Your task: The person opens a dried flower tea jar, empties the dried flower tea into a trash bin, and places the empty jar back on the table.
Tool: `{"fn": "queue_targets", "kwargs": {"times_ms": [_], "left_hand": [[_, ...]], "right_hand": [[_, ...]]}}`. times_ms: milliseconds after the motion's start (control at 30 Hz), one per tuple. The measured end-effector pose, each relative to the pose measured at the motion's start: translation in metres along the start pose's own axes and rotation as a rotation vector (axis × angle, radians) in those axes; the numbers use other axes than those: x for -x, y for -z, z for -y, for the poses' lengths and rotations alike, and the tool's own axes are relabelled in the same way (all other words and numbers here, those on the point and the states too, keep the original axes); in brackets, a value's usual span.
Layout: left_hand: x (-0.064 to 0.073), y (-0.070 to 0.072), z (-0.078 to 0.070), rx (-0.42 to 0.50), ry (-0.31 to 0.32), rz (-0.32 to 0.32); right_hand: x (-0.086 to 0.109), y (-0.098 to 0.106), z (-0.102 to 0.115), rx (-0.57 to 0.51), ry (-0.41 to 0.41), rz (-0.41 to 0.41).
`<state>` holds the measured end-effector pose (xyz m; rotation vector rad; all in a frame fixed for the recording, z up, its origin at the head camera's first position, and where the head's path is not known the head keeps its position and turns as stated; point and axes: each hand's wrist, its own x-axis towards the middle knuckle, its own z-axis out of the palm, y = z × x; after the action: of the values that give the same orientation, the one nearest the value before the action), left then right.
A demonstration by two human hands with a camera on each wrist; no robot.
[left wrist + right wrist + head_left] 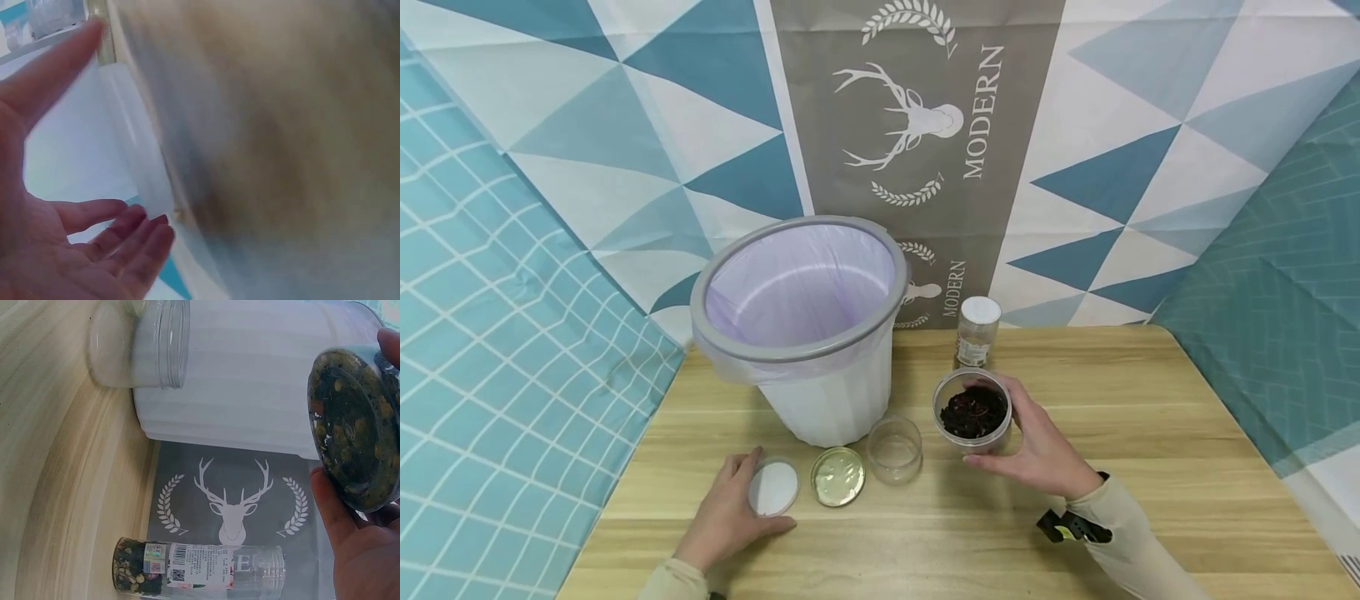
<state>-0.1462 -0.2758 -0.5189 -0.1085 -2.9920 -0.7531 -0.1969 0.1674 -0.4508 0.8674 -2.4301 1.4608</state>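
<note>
My right hand (1037, 446) grips a clear plastic jar (973, 442) from its right side, above the table. Dark, dried tea-like pieces lie inside, and the right wrist view shows lighter bits through the jar's base (350, 434). My left hand (722, 508) rests by a round white lid (773, 489) on the table, thumb and fingers spread on either side of it. Whether they touch the lid I cannot tell. Beside it lie a gold-coloured round lid (838, 477) and a clear jar (895, 450) with no lid on.
A white bin (831, 408) with a grey rim and a pale purple liner stands at the back left of the wooden table (925, 542). Behind my right hand is a tall clear bottle (976, 333), white-capped and labelled, with dark contents at its bottom. Patterned cloths hang around the table.
</note>
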Motion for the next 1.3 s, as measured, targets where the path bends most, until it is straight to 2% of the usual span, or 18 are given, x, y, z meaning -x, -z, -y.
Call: {"fn": "queue_targets", "kwargs": {"times_ms": [67, 133, 233, 367, 567, 700, 833, 967, 1067, 1200, 1300], "left_hand": [[-0.001, 0.005, -0.003, -0.012, -0.017, -0.017], [-0.003, 0.013, -0.006, -0.010, -0.043, -0.062], [-0.009, 0.028, -0.011, 0.010, -0.106, -0.161], [-0.018, 0.057, -0.017, 0.064, -0.177, -0.302], [-0.036, 0.101, -0.026, 0.151, -0.200, -0.503], [-0.050, 0.128, -0.038, 0.215, -0.198, -0.593], [-0.065, 0.151, -0.053, 0.238, -0.180, -0.610], [-0.080, 0.167, -0.068, 0.261, -0.161, -0.547], [-0.093, 0.174, -0.076, 0.267, -0.160, -0.499], [-0.108, 0.177, -0.083, 0.261, -0.155, -0.504], [-0.115, 0.178, -0.086, 0.260, -0.118, -0.500]], "right_hand": [[0.000, 0.000, 0.000, 0.004, -0.002, -0.001], [-0.001, 0.001, 0.000, 0.009, -0.006, -0.005], [-0.003, 0.002, 0.001, 0.011, 0.001, -0.011], [-0.011, 0.005, 0.005, 0.029, 0.016, -0.035], [-0.034, 0.015, 0.021, 0.085, 0.006, -0.088], [-0.053, 0.025, 0.036, 0.085, -0.006, -0.121], [-0.077, 0.033, 0.049, 0.050, 0.062, -0.166], [-0.104, 0.039, 0.063, -0.001, 0.154, -0.194], [-0.123, 0.040, 0.074, -0.018, 0.179, -0.195], [-0.147, 0.036, 0.085, -0.010, 0.194, -0.171], [-0.163, 0.030, 0.091, -0.008, 0.205, -0.160]]}}
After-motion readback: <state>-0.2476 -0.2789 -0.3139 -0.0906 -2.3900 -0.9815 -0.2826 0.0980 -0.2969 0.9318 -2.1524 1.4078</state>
